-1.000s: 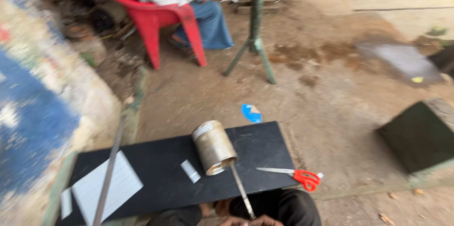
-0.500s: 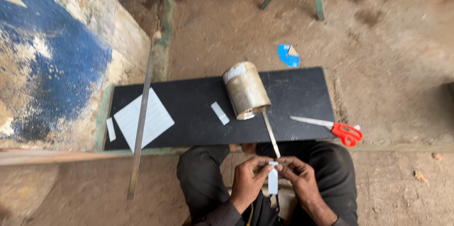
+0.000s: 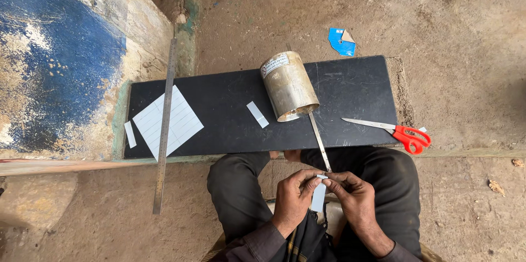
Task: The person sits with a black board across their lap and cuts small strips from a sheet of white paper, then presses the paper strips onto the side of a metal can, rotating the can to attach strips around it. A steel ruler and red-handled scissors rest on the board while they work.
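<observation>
Both my hands meet over my lap, pinching a small white paper strip point(image 3: 318, 199) between them. My left hand point(image 3: 293, 196) holds its upper left edge and my right hand point(image 3: 350, 193) grips it from the right. A thin metal rod point(image 3: 319, 142) runs from my fingers up to a metal tin can point(image 3: 289, 85) lying on its side on the black board point(image 3: 230, 130). Another small white strip point(image 3: 257, 114) lies on the board left of the can.
Red-handled scissors point(image 3: 394, 130) lie at the board's right end. A lined white paper sheet point(image 3: 167, 120) and a small strip point(image 3: 130, 134) sit at its left, crossed by a long steel ruler point(image 3: 164, 125). A blue scrap point(image 3: 342, 41) lies on the dirt beyond. A painted wall point(image 3: 60, 59) stands left.
The view has tilted down from the red chair and seated person to my lap. My hands have come into view holding the paper strip, which stays between them.
</observation>
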The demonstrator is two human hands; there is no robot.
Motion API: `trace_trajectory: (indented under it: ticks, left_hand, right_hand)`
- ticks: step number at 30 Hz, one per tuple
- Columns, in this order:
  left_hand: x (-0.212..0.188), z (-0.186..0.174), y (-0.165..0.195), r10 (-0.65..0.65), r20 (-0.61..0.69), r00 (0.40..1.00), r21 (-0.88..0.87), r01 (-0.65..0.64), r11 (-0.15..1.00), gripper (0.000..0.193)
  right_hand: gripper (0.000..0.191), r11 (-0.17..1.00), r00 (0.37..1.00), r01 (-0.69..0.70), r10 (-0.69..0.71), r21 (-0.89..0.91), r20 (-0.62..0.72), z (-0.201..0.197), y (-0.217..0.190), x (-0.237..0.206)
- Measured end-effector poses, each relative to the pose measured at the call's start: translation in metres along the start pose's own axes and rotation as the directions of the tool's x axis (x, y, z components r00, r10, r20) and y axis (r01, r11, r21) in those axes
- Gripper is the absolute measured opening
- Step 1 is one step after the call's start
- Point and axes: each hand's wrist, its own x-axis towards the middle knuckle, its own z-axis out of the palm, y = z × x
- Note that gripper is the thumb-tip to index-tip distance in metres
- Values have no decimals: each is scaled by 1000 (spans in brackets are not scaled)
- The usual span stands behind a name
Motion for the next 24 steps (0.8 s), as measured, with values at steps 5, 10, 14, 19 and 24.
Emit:
trace_trajectory:
  ticks: [5,10,14,19,24]
  left_hand:
    - [-1,3,3,-27,-6,1000,18,27,999,19]
    - [-3,3,3,-4,-4,1000,6,4,1000,17]
    - [-3,3,2,8,-20,1000,9,-7,1000,16]
    - [6,6,-5,-110,-72,991,120,119,986,18]
    - [8,5,-12,-197,-37,980,129,200,971,19]
  right_hand:
    - [16,1000,999,27,-27,3,-31,3,3,-3]
    - [17,999,998,41,-42,-23,-51,3,9,-3]
    - [18,995,996,31,-39,-97,-81,0,16,0]
    - [22,1000,1000,-13,13,19,-21,-3,26,17]
    - [25,993,996,-86,87,79,-6,-7,35,23]
